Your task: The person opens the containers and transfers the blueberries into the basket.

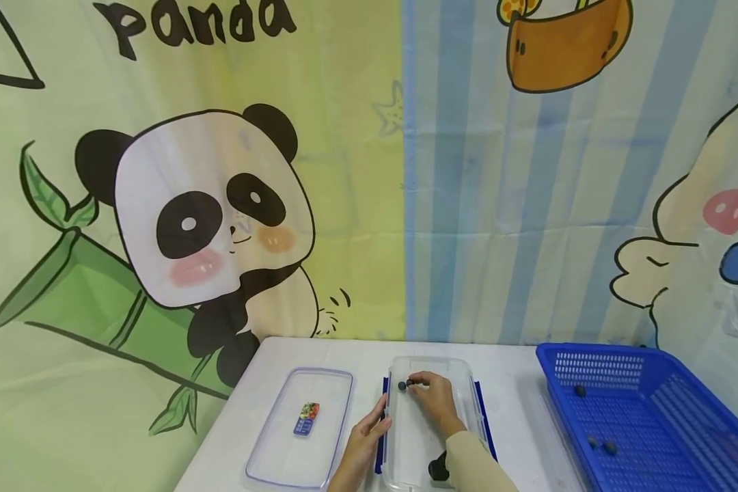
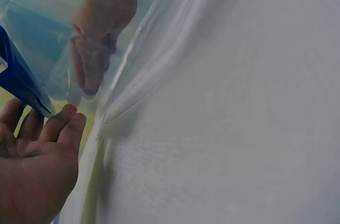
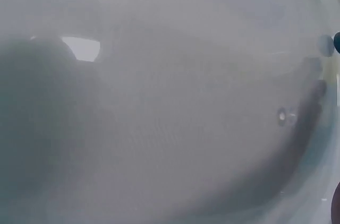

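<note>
A clear plastic storage box (image 1: 408,437) with blue side latches stands on the table, its lid off. My left hand (image 1: 361,444) rests its fingers against the box's left wall; the left wrist view shows this hand (image 2: 45,155) with fingertips beside a blue latch (image 2: 18,72). Over the far end of the box, my right hand (image 1: 433,402) pinches a small dark blueberry-like ball (image 1: 410,383) between its fingertips. Another such ball (image 1: 402,387) lies just left of those fingertips. At the right wrist view's edge, a dark ball (image 3: 337,42) shows partly cut off.
To the left lies the clear lid (image 1: 267,454) with a colourful label (image 1: 307,418). A blue plastic basket (image 1: 670,389) at the right holds several dark balls (image 1: 610,447). Behind the white table (image 1: 510,383) hangs a printed curtain (image 1: 369,273).
</note>
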